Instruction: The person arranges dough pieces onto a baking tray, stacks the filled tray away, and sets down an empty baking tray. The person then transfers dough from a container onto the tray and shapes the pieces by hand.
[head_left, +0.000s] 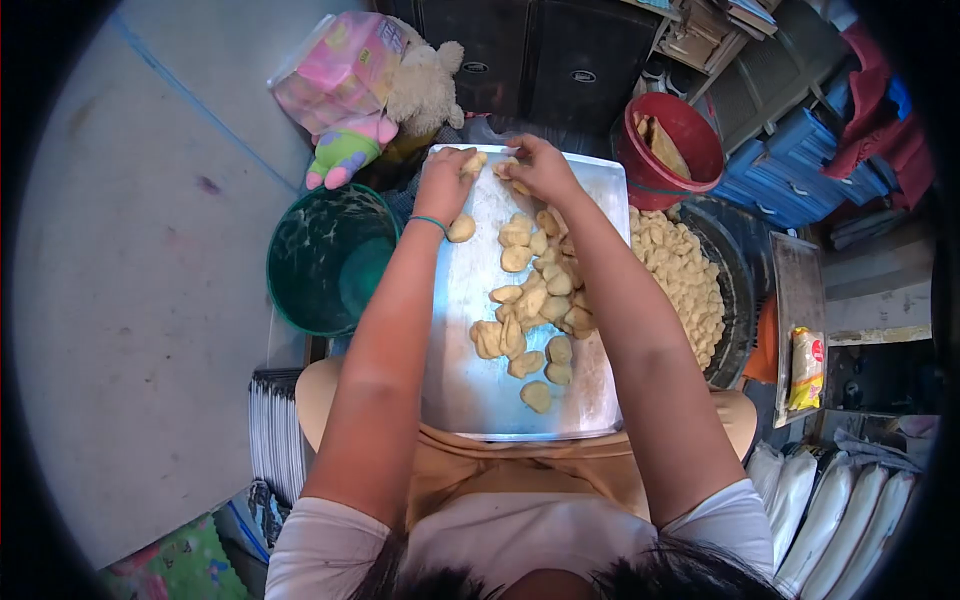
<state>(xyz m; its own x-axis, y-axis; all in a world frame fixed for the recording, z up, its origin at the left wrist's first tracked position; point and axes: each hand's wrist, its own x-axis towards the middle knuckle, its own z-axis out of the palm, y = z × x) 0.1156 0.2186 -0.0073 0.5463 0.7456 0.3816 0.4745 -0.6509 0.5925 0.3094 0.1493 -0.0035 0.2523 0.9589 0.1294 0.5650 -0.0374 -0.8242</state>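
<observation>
A metal tray (pixel 455 340) lies across my lap, with a heap of pale yellow dough pieces (pixel 530 297) around its middle. Near the tray's far left corner, my left hand (pixel 447 182) is closed on a small dough piece (pixel 474 163). Just right of it, my right hand (pixel 542 172) has its fingers closed on another dough piece (pixel 505 168). The two hands are apart. A single round dough piece (pixel 461 228) rests beside my left wrist, which wears a green band.
A green bucket (pixel 330 262) stands left of the tray, a red bucket (pixel 675 150) at the far right. A dark basin (pixel 738 300) full of dough pieces (pixel 680 270) sits right of my right arm. Plush toys (pixel 350 150) lie at the far left.
</observation>
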